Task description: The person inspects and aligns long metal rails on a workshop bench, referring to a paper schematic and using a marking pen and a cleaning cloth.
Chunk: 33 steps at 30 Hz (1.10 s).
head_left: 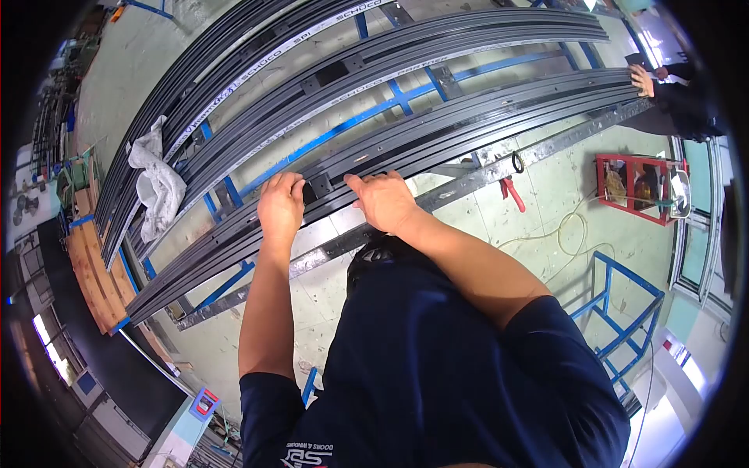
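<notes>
A long dark grey metal profile [445,129] lies across blue supports in front of me, with grooves along its length. My left hand [281,204] is closed over its near edge, fingers curled on top. A short way to the right, my right hand [382,201] grips the same profile, thumb pointing left. Between the two hands a dark rectangular cutout [318,186] shows in the profile. The undersides of both hands are hidden. At the far right end, another person's hand [642,80] rests on the profile.
More dark profiles [359,66] with printed protective strips lie behind. A crumpled white cloth [156,187] hangs over them at left. A red-handled tool [512,195] hangs from the near rail [460,187]. At right are a red metal frame box [640,187], a hose [573,234] and a blue stand [620,312].
</notes>
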Each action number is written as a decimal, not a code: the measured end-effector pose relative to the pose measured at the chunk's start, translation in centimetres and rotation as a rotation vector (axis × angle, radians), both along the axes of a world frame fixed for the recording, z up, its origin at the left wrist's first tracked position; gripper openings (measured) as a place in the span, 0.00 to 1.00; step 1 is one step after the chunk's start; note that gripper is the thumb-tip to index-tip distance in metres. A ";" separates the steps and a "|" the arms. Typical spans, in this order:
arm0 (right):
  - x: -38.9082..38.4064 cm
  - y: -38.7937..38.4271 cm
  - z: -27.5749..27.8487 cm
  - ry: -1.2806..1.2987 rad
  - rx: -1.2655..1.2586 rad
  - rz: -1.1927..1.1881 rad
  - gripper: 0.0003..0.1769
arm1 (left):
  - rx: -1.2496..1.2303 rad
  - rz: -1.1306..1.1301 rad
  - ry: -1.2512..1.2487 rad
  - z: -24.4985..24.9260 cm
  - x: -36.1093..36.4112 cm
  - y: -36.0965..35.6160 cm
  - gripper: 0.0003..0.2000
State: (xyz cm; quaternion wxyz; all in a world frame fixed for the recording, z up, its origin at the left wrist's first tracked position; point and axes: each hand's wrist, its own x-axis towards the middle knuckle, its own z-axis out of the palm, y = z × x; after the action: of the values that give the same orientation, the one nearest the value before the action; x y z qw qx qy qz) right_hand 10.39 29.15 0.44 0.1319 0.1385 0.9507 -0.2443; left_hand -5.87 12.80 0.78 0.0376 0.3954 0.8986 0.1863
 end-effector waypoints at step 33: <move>0.5 0.0 -1.1 0.105 0.010 -0.010 0.14 | -0.055 -0.184 -0.016 0.2 -1.5 -1.1 0.03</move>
State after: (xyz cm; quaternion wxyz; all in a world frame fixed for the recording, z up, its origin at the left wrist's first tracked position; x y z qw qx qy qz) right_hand 10.92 29.15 -0.66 0.0799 0.1307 0.9567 -0.2474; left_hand -7.33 11.74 1.03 0.0727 0.4738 0.8629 0.1604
